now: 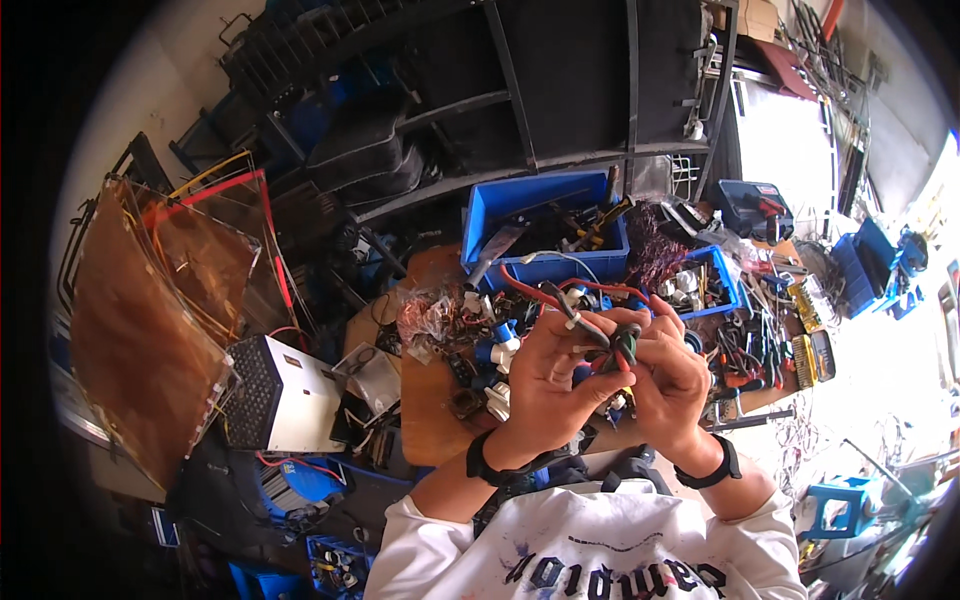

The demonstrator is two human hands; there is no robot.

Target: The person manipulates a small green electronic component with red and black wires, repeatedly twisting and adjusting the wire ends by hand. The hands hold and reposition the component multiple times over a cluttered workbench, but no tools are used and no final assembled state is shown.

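Close in front of me, both hands hold a bundle of red and black cables [624, 345]. My left hand [548, 378] is closed around the cables, its thumb pressing from below. My right hand [672, 382] pinches the same bundle from the other side, fingers curled. A red cable [532, 290] loops out beyond the left hand, with a dark cable end beside it. Exactly what sits between the fingertips is partly hidden. Beneath the hands, a wooden table [430, 420] carries white-and-blue plug-like fittings [497, 352] and a heap of clear plastic bags [432, 318].
Past the hands stands a blue bin [475, 215] of tools. A smaller blue tray [735, 290] of parts and several hand tools [755, 350] lie to the right. At left are a white metal box [305, 400] and a brown panel [140, 330]. A blue stool [845, 505] stands lower right.
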